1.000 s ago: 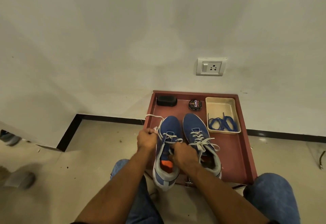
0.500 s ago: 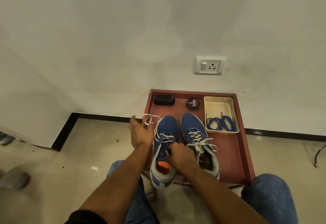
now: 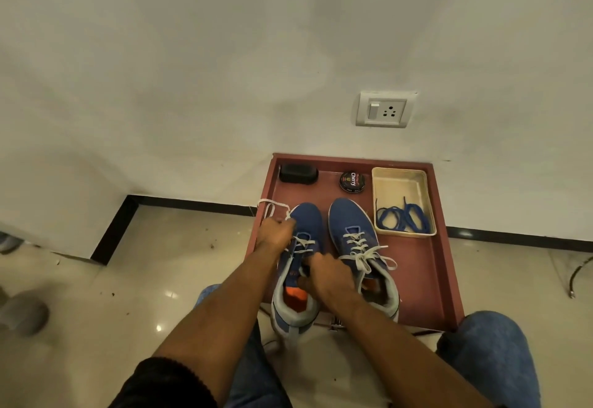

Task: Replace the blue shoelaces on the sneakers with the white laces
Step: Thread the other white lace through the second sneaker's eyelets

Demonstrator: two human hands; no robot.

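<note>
- While the left hand (image 3: 275,235) grips the free white lace (image 3: 272,208) beside the toe, the right hand (image 3: 324,276) pinches at the upper eyelets of the left sneaker (image 3: 300,266).
- Long axis of this sneaker: heel toward the person, toe toward the wall; the lace end trails off to the left, so the left hand lies nearer it.
- Right sneaker (image 3: 359,247): laced white, bow tied.
- Blue laces (image 3: 402,220): coiled in the cream tray (image 3: 398,179), well apart from both hands.
</note>
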